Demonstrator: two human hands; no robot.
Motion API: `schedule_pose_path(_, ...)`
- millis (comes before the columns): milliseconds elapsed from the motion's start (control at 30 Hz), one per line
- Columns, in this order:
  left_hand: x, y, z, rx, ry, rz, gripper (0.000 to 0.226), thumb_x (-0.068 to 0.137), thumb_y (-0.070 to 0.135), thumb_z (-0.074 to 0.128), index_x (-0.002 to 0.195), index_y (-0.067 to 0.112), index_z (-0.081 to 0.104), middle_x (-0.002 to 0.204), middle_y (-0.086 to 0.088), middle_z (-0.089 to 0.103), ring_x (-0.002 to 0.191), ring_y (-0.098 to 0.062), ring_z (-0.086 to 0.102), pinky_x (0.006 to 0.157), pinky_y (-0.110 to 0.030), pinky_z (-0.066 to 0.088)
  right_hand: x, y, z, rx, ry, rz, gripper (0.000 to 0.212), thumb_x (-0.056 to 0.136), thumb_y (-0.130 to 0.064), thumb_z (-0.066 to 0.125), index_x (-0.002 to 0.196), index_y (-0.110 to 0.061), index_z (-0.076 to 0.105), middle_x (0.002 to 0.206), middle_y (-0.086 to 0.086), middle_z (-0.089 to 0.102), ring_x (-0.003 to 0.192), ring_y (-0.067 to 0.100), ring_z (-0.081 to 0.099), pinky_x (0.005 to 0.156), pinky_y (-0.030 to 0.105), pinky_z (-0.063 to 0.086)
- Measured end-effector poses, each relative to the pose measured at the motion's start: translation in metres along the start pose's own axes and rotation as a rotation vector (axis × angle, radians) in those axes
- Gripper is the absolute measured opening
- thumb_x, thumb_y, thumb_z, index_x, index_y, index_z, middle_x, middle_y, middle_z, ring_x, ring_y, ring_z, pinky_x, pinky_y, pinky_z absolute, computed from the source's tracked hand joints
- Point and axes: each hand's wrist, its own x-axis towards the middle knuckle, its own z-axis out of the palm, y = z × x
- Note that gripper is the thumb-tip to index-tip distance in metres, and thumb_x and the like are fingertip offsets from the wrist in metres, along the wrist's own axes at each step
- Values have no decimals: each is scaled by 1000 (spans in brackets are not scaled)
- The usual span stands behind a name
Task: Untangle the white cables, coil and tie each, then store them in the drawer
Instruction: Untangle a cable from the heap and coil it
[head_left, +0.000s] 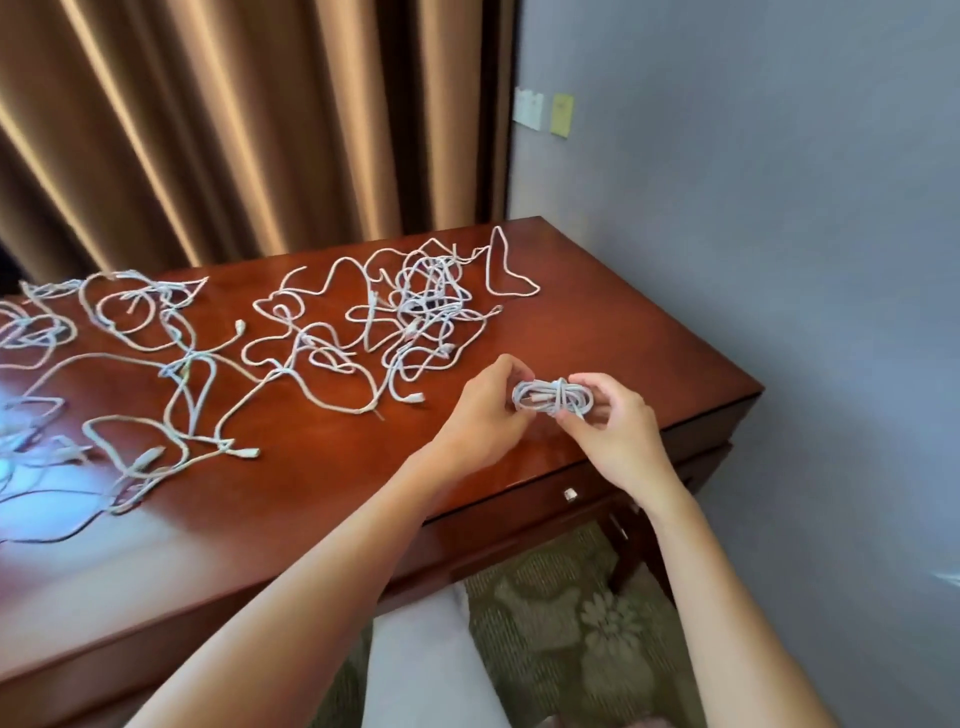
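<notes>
1. The loose white cables run off the left edge, and their far-left loops blur into glare.
2. The left hand covers one end of the coiled cable; its fingertips there stay hidden.
3. The desk is cut off at left and bottom.
4. The drawer interior is unseen.

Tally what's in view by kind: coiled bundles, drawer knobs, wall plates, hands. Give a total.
Coiled cable bundle: 1
Drawer knob: 1
Wall plates, one white, one yellow-green: 2
Hands, left hand and right hand: 2
Total: 6
</notes>
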Motion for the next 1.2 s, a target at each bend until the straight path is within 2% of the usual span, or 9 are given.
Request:
schedule_pose_path(100, 23, 3, 23, 40, -36, -4, 28, 83, 7, 74, 106, 8, 57, 101, -5, 67, 83, -20, 63, 79, -40, 54, 17, 18, -10, -57, 35, 69, 39, 87, -19, 76, 124, -26, 65, 112, -7, 71, 109, 23, 66, 99, 46, 53)
schedule_pose_path(267, 53, 6, 55, 64, -25, 10, 23, 87, 6, 71, 105, 9, 57, 95, 1, 65, 73, -3, 55, 64, -15, 44, 37, 36, -20, -121, 103, 114, 35, 91, -13, 69, 123, -27, 64, 116, -1, 68, 116, 24, 61, 102, 47, 50)
schedule_pose_path(367, 66, 8, 68, 95, -44, 22, 25, 89, 8, 71, 107, 14, 56, 102, -2, 67, 85, -16, 61, 80, -34, 55, 43, 39, -26, -139, 147, 124, 35, 93, -8, 65, 125, -23, 63, 121, 3, 66, 120, 26, 58, 107, 39, 45)
schedule_pose_path(467, 70, 6, 75, 151, -67, 44, 29, 89, 14, 72, 109, 18, 52, 105, -2, 66, 89, -18, 62, 83, -43, 55, 44, 36, -29, -167, 168, 116, 38, 94, -4, 62, 129, -18, 62, 129, 6, 62, 124, 27, 54, 103, 28, 37)
schedule_pose_path(567, 67, -1, 72, 238, -67, 81, 34, 87, 20, 74, 109, 20, 49, 108, -2, 63, 96, -21, 58, 84, -42, 53, 41, 28, -29, -185, 134, 106, 47, 95, -1, 59, 139, -17, 55, 138, 5, 57, 131, 26, 47, 105, 27, 32)
schedule_pose_path(733, 57, -12, 47, 241, -58, 30, 39, 82, 23, 78, 108, 17, 49, 103, -1, 55, 93, -18, 53, 81, -31, 47, 38, 14, -23, -290, 95, 149, 63, 89, 7, 58, 145, -20, 46, 149, 1, 45, 138, 24, 38, 110, 45, 33)
schedule_pose_path(867, 45, -13, 18, 287, -103, 31, 21, 86, 18, 73, 98, 12, 57, 88, 0, 62, 82, -17, 57, 71, -27, 48, 32, -6, -14, -426, 184, 94, 49, 88, 3, 63, 133, -15, 57, 143, 4, 48, 137, 25, 42, 107, 46, 35)
schedule_pose_path(1000, 29, -12, -14, 302, -58, 19, 9, 89, 13, 68, 94, 11, 60, 84, -1, 64, 76, -16, 60, 67, -24, 50, 28, -42, 5, -368, 82, -29, 25, 95, -7, 60, 119, -13, 65, 127, 6, 59, 121, 25, 55, 100, 34, 41)
schedule_pose_path(1200, -8, -20, -83, 386, 64, -21, 4, 90, 11, 66, 89, 10, 63, 80, 0, 62, 70, -15, 55, 62, -24, 48, 20, -108, 57, -379, -45, -165, 14, 96, -17, 62, 107, -16, 72, 112, 5, 70, 109, 24, 61, 88, 34, 49)
